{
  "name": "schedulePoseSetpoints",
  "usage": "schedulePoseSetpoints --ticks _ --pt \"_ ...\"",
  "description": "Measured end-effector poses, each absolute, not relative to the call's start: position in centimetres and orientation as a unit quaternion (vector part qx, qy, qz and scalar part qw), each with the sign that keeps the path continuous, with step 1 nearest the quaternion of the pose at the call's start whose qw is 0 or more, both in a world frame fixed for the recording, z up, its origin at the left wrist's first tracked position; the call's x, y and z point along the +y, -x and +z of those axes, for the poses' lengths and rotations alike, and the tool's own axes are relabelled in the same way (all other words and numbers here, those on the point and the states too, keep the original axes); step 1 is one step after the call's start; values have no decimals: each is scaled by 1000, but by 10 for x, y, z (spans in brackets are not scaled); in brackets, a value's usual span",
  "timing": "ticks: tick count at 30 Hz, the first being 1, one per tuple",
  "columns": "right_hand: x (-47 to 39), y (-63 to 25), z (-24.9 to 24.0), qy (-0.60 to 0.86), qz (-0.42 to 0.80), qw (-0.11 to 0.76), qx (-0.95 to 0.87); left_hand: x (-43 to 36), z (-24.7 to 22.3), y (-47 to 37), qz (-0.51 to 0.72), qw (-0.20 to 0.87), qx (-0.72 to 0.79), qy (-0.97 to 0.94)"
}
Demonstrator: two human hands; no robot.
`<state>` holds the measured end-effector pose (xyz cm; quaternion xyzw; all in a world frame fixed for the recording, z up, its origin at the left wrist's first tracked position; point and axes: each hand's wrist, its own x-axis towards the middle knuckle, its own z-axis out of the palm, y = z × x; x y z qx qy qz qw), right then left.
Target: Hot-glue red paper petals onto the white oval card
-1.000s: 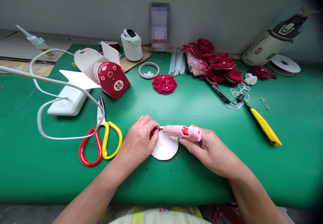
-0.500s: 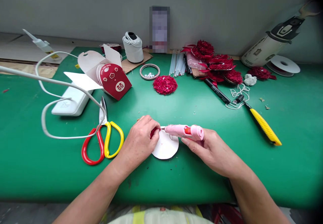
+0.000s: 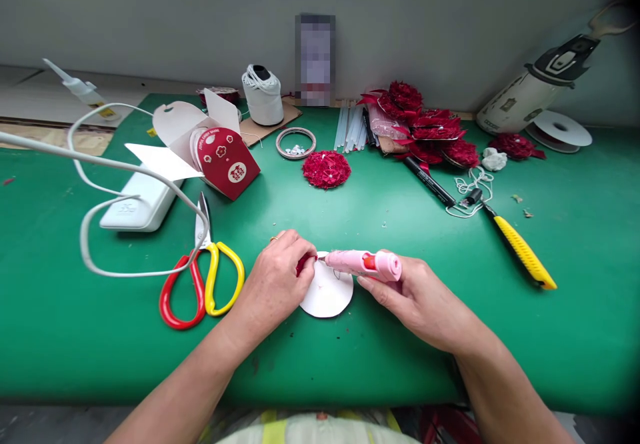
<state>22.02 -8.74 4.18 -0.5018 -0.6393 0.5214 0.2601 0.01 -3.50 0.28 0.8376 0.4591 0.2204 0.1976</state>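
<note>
A round white disc (image 3: 327,295) lies on the green table in front of me. My left hand (image 3: 286,267) is closed at its upper left edge, pinching a small piece of red material (image 3: 303,264), mostly hidden by the fingers. My right hand (image 3: 417,294) is wrapped round a pink glue gun (image 3: 367,264), whose metal tip points left over the disc's top edge, close to the red piece and my left fingertips. Beyond the disc sits a round red ruffled flower (image 3: 327,169).
Red-and-yellow scissors (image 3: 203,274), a white power bank (image 3: 143,201) with a looping cable and a red box (image 3: 233,164) are at left. Behind stand a thread spool (image 3: 263,96) and clear glue sticks (image 3: 351,126). Red flowers (image 3: 435,124), a black marker (image 3: 430,181) and a yellow cutter (image 3: 523,247) lie right.
</note>
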Motion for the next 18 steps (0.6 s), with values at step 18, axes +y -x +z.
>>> schedulePoseSetpoints --ticks 18 --pt "-89 -218 37 531 464 245 -666 -36 0 -1 228 208 466 -829"
